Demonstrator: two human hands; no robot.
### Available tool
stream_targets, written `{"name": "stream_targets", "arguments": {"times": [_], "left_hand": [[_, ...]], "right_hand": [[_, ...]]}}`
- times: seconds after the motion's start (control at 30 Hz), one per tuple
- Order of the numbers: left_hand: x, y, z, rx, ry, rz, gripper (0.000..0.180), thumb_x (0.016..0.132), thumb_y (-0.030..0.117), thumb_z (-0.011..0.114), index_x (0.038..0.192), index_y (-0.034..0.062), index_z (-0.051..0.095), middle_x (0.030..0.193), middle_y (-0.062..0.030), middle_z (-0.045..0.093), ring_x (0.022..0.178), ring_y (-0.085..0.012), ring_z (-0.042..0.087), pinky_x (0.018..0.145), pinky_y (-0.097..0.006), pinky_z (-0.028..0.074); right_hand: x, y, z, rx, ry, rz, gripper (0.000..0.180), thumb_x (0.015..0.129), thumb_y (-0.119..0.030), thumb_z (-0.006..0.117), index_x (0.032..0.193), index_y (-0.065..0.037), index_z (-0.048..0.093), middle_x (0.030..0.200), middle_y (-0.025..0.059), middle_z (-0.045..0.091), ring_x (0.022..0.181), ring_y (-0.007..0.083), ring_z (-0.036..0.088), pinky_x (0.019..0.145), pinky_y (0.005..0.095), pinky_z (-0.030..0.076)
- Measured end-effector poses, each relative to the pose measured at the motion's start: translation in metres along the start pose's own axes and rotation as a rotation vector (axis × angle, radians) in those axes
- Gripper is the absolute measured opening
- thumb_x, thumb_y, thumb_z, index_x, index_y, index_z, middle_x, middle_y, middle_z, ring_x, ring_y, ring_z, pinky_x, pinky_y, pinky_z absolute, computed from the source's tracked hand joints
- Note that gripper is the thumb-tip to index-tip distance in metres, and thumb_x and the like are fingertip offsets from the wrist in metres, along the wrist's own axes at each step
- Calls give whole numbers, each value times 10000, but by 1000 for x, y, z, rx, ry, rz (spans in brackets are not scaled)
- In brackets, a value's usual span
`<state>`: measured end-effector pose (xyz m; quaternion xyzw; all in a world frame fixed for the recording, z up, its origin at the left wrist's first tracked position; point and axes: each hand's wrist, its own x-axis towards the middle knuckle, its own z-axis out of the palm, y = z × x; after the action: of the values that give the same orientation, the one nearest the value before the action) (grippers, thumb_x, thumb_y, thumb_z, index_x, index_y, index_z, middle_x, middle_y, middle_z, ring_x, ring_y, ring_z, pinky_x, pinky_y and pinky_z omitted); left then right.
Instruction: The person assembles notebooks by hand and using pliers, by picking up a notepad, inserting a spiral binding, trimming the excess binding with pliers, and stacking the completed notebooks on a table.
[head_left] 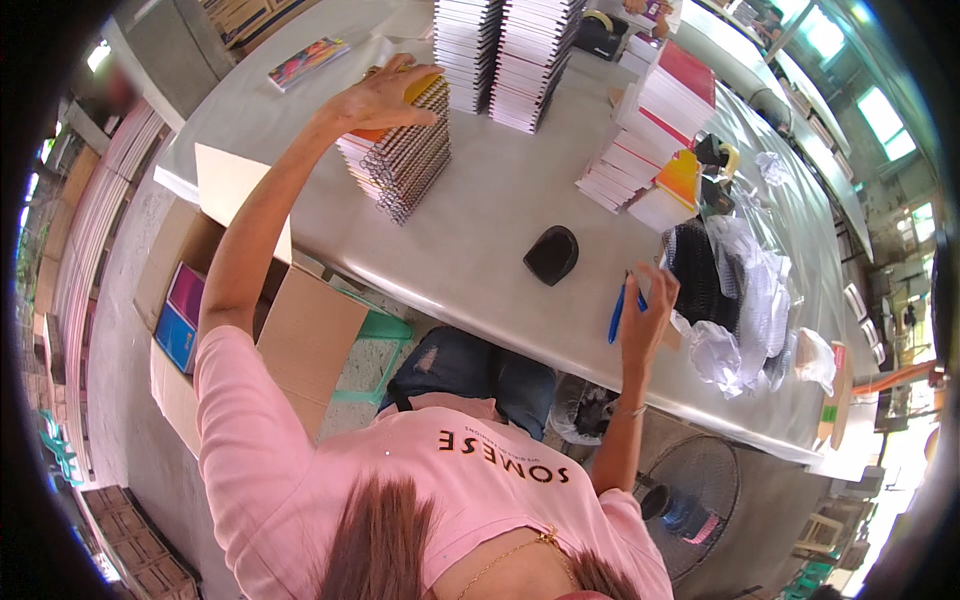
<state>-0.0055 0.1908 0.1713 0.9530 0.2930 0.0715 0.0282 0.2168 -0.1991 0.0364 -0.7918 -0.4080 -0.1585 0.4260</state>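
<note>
My left hand (380, 103) lies over the top of a stack of spiral-bound notebooks (405, 165) at the left of the table, its fingers spread across the orange-and-yellow cover. The wire spirals face the near right side. Over the table's right part, my right hand (650, 310) is closed on a blue pen (615, 315), which points downward. Between the two hands rests a small black rounded object (552, 255) whose kind I cannot make out.
Tall notebook stacks (530, 65) stand at the back, with red-and-white book piles (650, 125) to their right. Crumpled plastic (745, 290) covers the right side. At the left are an open cardboard box (312, 335) and a green stool (385, 345); a fan (690, 505) stands lower right.
</note>
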Motion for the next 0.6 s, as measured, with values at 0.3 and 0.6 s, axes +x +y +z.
{"name": "stream_targets", "arguments": {"times": [0.3,0.6], "left_hand": [[2,-5,-2,-1,-21,2,889,775,626,663,1507,273,304,1532,-158,296,1419,-396,269,1168,-440,253],[-30,65,-34,4,243,14,757,860,588,605,1503,327,302,1572,-121,212,1457,-380,180,1150,-546,223]], "right_hand": [[163,52,-13,26,101,119,229,912,-211,618,1006,-7,667,950,183,676,930,343,636,767,398,486],[175,77,32,-410,-1,99,438,873,-407,658,1067,-15,642,938,249,674,876,376,658,798,479,499]]}}
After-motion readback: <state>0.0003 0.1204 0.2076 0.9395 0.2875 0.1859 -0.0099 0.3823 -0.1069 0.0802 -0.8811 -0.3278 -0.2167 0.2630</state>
